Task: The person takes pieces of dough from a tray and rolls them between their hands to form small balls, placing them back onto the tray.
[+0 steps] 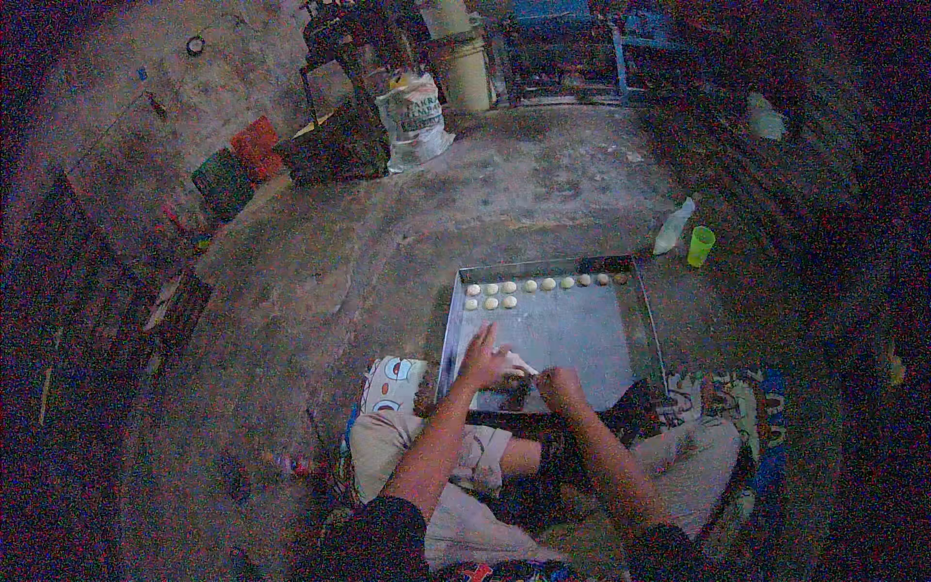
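A large shallow metal baking tray lies on the floor in front of me. Small pale round dough pieces sit in a row along its far side, with a few more in a shorter second row at the left. Over the near part of the tray, a soft white piece, perhaps dough or a bag, stretches between my hands. My left hand holds its left end, with some fingers pointing forward. My right hand is closed at its other end; its fingertips are partly hidden.
Beyond the tray's far right corner stand a yellow-green cup and a pale bottle or bag. A white sack and a cream bucket stand farther back. Red and green crates are by the left wall. My crossed legs border the tray's near edge.
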`<control>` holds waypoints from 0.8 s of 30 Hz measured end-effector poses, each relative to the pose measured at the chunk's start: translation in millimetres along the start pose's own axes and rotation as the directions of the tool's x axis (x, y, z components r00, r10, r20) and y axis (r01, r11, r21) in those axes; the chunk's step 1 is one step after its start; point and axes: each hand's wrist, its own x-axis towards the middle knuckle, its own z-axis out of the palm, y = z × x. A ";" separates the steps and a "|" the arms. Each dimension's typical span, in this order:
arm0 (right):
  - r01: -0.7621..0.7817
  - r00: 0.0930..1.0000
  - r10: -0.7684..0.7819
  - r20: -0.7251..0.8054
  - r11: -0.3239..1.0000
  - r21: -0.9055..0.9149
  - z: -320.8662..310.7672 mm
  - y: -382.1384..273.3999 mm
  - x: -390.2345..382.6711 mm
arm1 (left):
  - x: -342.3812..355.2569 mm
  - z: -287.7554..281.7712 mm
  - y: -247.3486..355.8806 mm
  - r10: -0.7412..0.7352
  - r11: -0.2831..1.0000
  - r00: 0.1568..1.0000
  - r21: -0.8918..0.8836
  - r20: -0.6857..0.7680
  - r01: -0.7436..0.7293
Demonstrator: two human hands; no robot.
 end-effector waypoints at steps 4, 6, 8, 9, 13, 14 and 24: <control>-0.127 0.992 0.123 0.042 0.981 0.144 -4.6 -14.1 0.4 | 25.4 -13.8 -41.8 -0.197 0.930 0.973 0.338 0.121 0.146; -0.110 0.994 0.109 0.013 0.989 0.094 -1.0 -9.9 -0.1 | 36.7 -12.9 -47.3 -0.219 0.887 0.966 0.439 0.136 0.139; -0.046 0.999 0.047 -0.010 0.995 0.088 0.4 -4.2 -3.8 | 49.7 -12.5 -50.6 -0.211 0.804 0.965 0.589 0.156 0.080; -0.004 1.000 0.006 -0.020 0.996 0.087 0.4 -7.5 -7.0 | 54.5 -12.9 -61.8 -0.155 0.812 0.981 0.580 0.113 0.061; 0.002 0.999 0.001 -0.048 0.998 0.064 15.8 -5.6 0.2 | 71.1 -16.2 -81.0 -0.116 0.823 0.988 0.567 0.100 0.039; -0.019 0.999 0.022 -0.030 0.997 0.081 15.3 -3.1 -0.9 | 71.4 -13.1 -79.6 -0.128 0.833 0.984 0.551 0.125 0.038; 0.069 0.994 -0.069 -0.082 0.998 -0.005 32.7 5.7 7.7 | 85.4 -32.9 -83.0 -0.205 0.947 0.969 0.277 0.134 0.162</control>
